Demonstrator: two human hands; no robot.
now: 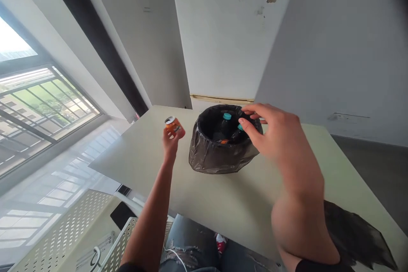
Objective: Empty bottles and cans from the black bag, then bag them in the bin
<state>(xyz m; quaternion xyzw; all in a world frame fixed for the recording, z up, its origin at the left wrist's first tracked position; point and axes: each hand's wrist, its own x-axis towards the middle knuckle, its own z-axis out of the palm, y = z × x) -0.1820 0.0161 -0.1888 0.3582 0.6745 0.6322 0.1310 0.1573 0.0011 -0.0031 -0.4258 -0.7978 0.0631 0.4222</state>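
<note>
My left hand [171, 141] is closed around a small orange can [173, 124], held up just left of a round bin lined with a black bag [219, 155]. The bin stands on a pale green table [153, 165]. Inside it lie dark bottles with teal caps [227, 116]. My right hand [276, 134] hovers over the bin's right rim with fingers apart, holding nothing; its fingertips are close to the bag's edge and partly hide a second teal cap.
A worn white fridge [223, 38] stands behind the table against a grey wall. A barred window [38, 110] is at the left. A loose black bag [353, 229] lies at the table's near right. White perforated baskets [63, 229] sit on the floor by my knees.
</note>
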